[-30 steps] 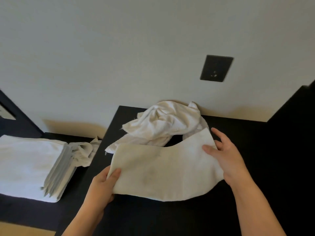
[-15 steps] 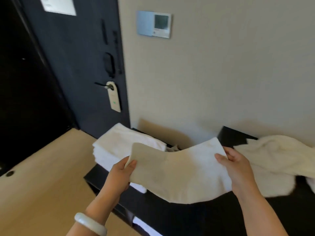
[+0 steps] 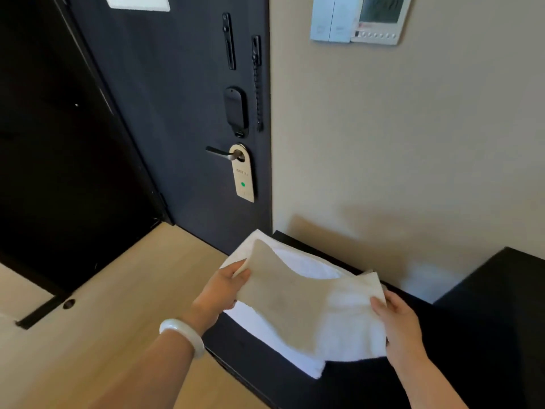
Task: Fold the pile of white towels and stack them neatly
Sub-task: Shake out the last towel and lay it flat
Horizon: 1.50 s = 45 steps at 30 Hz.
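Note:
A folded white towel hangs between my two hands, just above the stack of folded white towels. My left hand pinches the towel's left edge, thumb on top. At the towel's right edge my right hand grips it, fingers curled over the cloth. The stack lies on the lower black shelf, and the held towel covers most of it. The pile of unfolded towels is out of view.
A higher black counter rises at the right. The beige wall stands behind the shelf, with a thermostat panel. A dark door with handle and hanging tag is at the left, above wooden floor.
My view has swung left from the unfolded pile to the stack. Both hands carried the folded towel left and lowered it over the stack; their hold is unchanged.

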Motion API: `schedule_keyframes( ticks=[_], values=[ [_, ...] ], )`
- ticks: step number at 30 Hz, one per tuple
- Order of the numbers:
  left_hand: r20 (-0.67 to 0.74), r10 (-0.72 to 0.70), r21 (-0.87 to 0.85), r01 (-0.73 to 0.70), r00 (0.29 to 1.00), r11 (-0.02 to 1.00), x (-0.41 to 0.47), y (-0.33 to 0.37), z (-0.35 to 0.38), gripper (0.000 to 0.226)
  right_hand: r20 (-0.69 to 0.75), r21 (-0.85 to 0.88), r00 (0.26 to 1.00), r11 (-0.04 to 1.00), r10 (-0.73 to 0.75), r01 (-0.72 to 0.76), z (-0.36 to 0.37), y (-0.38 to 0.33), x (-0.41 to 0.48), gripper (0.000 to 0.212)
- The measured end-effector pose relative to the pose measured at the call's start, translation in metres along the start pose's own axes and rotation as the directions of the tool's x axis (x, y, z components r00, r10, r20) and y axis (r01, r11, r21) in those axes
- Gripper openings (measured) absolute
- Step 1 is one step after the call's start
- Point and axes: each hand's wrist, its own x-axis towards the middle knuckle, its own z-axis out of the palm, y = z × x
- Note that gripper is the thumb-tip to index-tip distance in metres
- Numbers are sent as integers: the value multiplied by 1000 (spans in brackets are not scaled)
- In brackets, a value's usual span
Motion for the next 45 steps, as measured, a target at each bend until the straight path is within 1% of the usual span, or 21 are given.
schedule_keyframes(
  ticks=[4, 7, 9, 11, 14, 17, 19, 21, 23, 27, 29, 32, 34, 35, 36, 37, 39, 40, 41, 43, 45],
  values=[
    [59, 25, 61, -29, 998, 998, 49, 9, -27, 22, -60, 70, 998, 998, 0, 4, 34, 5, 23, 23],
    [114, 42, 104, -54, 993, 993, 87, 3, -53, 18, -129, 39, 992, 999, -11, 16, 46, 9, 39, 19],
    [224, -12, 249, -45, 975, 967, 118, -14, -61, 22, -199, -3, 979, 999, 52, -54, 49, 26, 52, 13],
    [300, -132, 454, -20, 945, 891, 146, -34, -59, 34, -257, -52, 958, 988, 129, -147, 54, 45, 62, 10],
    [237, -225, 574, 51, 945, 817, 175, -54, -50, 47, -327, -154, 932, 964, 157, -216, 62, 72, 68, 15],
    [111, -203, 521, 117, 973, 846, 201, -63, -47, 43, -379, -302, 924, 937, 49, -174, 72, 82, 70, 14],
    [80, -171, 479, 112, 982, 871, 211, -67, -43, 38, -378, -395, 925, 909, -29, -133, 73, 83, 71, 14],
    [109, -165, 493, 91, 980, 865, 217, -71, -43, 29, -361, -455, 930, 884, -72, -108, 80, 84, 71, 17],
    [141, -132, 506, 44, 981, 861, 218, -72, -43, 24, -367, -447, 926, 890, -91, -90, 88, 82, 67, 20],
    [123, 62, 500, -116, 990, 858, 220, -65, -49, 23, -407, -426, 897, 904, -171, -21, 92, 77, 59, 18],
    [154, 100, 529, -167, 983, 832, 224, -69, -54, 22, -427, -477, 890, 876, -159, -73, 90, 88, 57, 23],
    [134, 57, 566, -124, 989, 815, 228, -81, -55, 17, -451, -528, 889, 827, -81, -193, 89, 109, 51, 30],
    [72, 17, 630, -59, 997, 775, 226, -82, -49, 32, -504, -505, 862, 827, -48, -249, 91, 110, 47, 35],
    [39, 44, 719, -58, 998, 693, 222, -80, -45, 42, -524, -516, 849, 817, -64, -257, 92, 107, 43, 37],
    [26, 116, 811, -89, 993, 579, 214, -78, -40, 50, -529, -587, 838, 771, -135, -246, 94, 104, 41, 41],
    [62, 216, 866, -160, 974, 473, 205, -76, -34, 57, -495, -707, 832, 673, -250, -218, 97, 100, 37, 46],
    [284, 339, 863, -393, 897, 317, 186, -77, -19, 69, -278, -911, 860, 401, -428, -95, 110, 96, 32, 59],
    [419, 315, 834, -498, 852, 238, 178, -81, -11, 74, -137, -961, 898, 276, -417, -19, 118, 97, 32, 67],
    [522, 252, 800, -571, 815, 186, 174, -90, -4, 75, -22, -980, 937, 194, -349, 49, 124, 102, 33, 73],
    [597, 126, 785, -609, 793, 114, 175, -106, 3, 71, 59, -986, 982, 143, -178, 85, 127, 119, 39, 75],
    [593, 96, 795, -600, 799, 88, 182, -118, 2, 77, 66, -989, 992, 126, -110, 80, 122, 132, 44, 74]
  ],
)
